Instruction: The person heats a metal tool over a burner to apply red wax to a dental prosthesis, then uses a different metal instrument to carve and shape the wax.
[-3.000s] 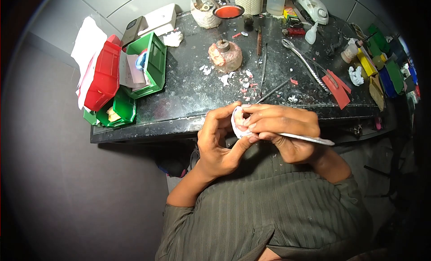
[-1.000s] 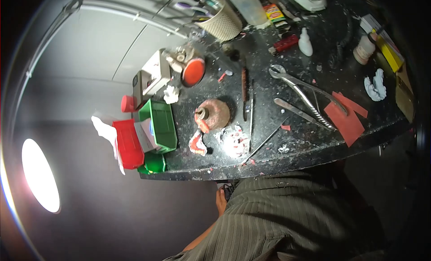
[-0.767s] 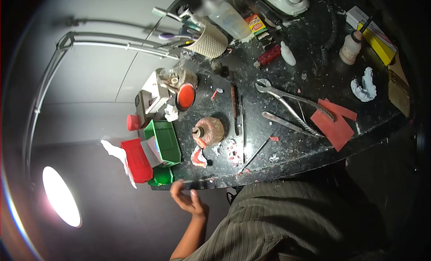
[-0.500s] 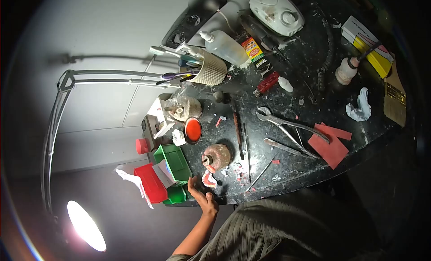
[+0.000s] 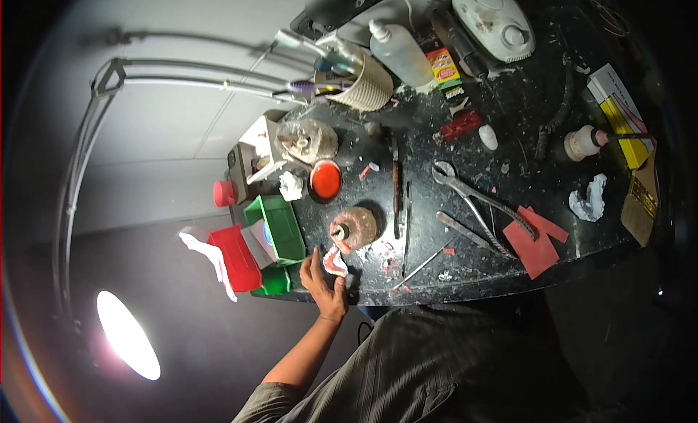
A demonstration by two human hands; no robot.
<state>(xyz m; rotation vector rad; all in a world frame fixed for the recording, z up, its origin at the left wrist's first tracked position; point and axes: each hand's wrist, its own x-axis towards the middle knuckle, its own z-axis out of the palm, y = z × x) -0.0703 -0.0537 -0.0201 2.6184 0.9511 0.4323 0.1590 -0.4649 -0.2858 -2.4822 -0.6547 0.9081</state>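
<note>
My left hand [image 5: 325, 290] reaches in over the front edge of the bench at the left, thumb and fingers apart and nothing gripped. Between its thumb and fingertips lies a small arch of pink wax with a row of teeth [image 5: 335, 263], white on one side. Just behind that stands a squat, pink-stained burner jar [image 5: 355, 228] with a metal neck. Left of the fingers is a green plastic bin [image 5: 283, 226], beside a red bin [image 5: 236, 259]. My right hand is out of view.
A wax knife [image 5: 396, 190], thin metal tools, plaster shears [image 5: 483, 205] and pink wax sheets [image 5: 531, 245] lie across the bench. A dish of red wax [image 5: 325, 179] sits behind the jar. Farther back stand a brush cup [image 5: 371, 88] and a squeeze bottle [image 5: 403, 56]. A lamp [image 5: 129, 336] glows at left.
The view has shifted, so the bench sits higher in it. My left hand has moved closer around the toothed wax arch, its thumb now beside the arch's front end.
</note>
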